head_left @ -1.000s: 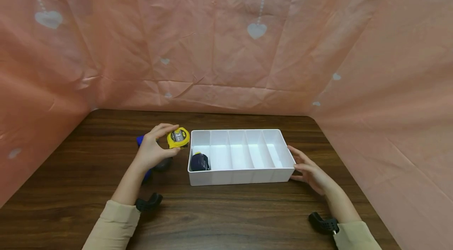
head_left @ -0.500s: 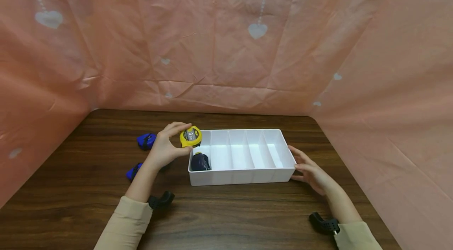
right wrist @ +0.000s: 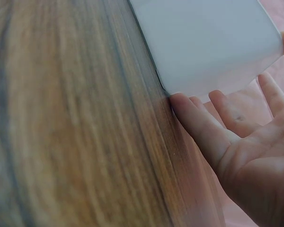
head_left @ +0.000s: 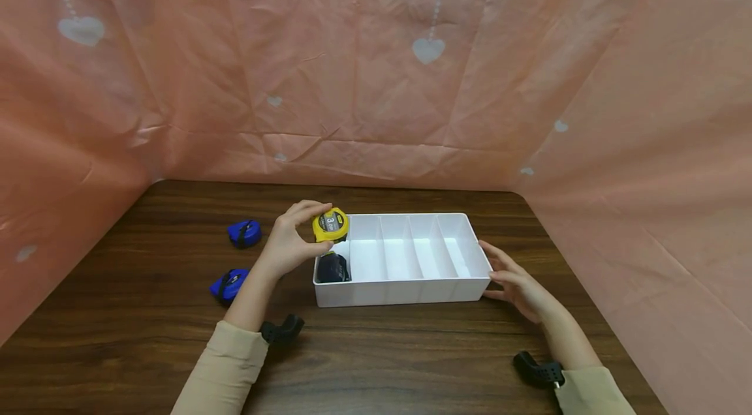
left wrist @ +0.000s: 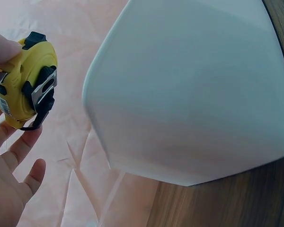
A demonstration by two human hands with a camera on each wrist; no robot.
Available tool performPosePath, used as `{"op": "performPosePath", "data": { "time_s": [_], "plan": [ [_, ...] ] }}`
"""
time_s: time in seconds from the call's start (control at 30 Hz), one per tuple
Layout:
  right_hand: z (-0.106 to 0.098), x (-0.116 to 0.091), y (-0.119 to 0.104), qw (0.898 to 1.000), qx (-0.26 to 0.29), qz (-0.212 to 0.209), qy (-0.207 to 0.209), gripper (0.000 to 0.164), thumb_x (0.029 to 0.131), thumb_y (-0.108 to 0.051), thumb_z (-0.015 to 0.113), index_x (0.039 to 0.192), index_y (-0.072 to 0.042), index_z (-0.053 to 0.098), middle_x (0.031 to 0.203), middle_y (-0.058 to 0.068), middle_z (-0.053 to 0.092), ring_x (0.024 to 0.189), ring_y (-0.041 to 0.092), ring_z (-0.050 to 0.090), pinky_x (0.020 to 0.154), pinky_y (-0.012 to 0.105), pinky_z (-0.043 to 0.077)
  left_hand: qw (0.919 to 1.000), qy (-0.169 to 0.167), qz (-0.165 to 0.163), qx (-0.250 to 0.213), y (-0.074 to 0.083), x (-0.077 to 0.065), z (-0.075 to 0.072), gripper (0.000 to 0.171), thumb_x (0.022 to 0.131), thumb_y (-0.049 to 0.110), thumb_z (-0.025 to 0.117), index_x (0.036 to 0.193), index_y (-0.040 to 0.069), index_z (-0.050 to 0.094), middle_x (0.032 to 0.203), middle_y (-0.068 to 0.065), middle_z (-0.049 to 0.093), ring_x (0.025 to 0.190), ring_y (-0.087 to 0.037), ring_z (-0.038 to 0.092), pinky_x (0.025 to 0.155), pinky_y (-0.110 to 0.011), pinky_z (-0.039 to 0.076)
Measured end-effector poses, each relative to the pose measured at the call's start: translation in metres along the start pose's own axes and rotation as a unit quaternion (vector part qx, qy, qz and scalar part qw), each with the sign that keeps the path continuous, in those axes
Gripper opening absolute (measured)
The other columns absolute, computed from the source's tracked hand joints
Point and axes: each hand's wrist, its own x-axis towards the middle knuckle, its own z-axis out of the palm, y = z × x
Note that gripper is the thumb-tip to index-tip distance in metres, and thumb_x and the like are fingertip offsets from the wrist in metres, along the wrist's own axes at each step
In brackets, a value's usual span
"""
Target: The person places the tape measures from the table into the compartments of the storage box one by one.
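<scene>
The yellow tape measure is at the far end of the leftmost compartment of the white tray in the head view, its "3" label facing the head camera. The case is roundish, with no clear long axis; the direction of its tape mouth is hard to make out. The tray's long axis runs left to right across the desk.

Left hand: grip pinches the yellow tape measure between thumb and fingers. Right hand: fingers spread, fingertips touching the tray's right end.

The left hand and yellow tape measure hide the tray's far-left corner. The left wrist view cuts off part of the left hand.
</scene>
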Motion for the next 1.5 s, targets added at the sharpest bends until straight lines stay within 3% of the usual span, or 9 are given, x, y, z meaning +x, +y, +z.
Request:
{"op": "performPosePath", "data": {
  "time_s": [0.63,1.07,1.5],
  "plan": [
    [0.001,-0.001,0.0,1.0,0.001,0.0,0.001,0.064,0.099,-0.014,0.042,0.155,-0.017,0.01,0.152,0.025,0.007,0.122,0.02,0.04,0.097,0.064,0.031,0.9998,-0.018,-0.002,-0.004,0.002,0.007,0.022,0.063,0.065,0.006,0.086,0.124,0.012,0.065,0.117,0.003,0.058,0.111,-0.018,0.048,0.088,-0.05,0.047],
    [0.001,-0.001,0.001,1.0,-0.002,-0.001,0.004,0.064,0.099,-0.013,0.042,0.155,-0.018,0.011,0.152,0.026,0.007,0.122,0.021,0.04,0.097,0.063,0.033,0.9985,-0.043,-0.014,0.03,0.003,0.003,0.033,0.062,0.066,0.01,0.086,0.124,0.012,0.065,0.119,0.004,0.056,0.112,-0.018,0.046,0.093,-0.057,0.036],
    [0.002,-0.001,0.001,1.0,0.003,-0.003,0.003,0.064,0.099,-0.013,0.041,0.155,-0.018,0.012,0.151,0.026,0.008,0.12,0.017,0.043,0.097,0.062,0.033,0.9964,-0.061,-0.004,0.058,-0.001,0.003,0.041,0.062,0.064,0.012,0.087,0.122,0.01,0.066,0.117,0.004,0.058,0.108,-0.018,0.048,0.095,-0.052,0.033]
  ]
}}
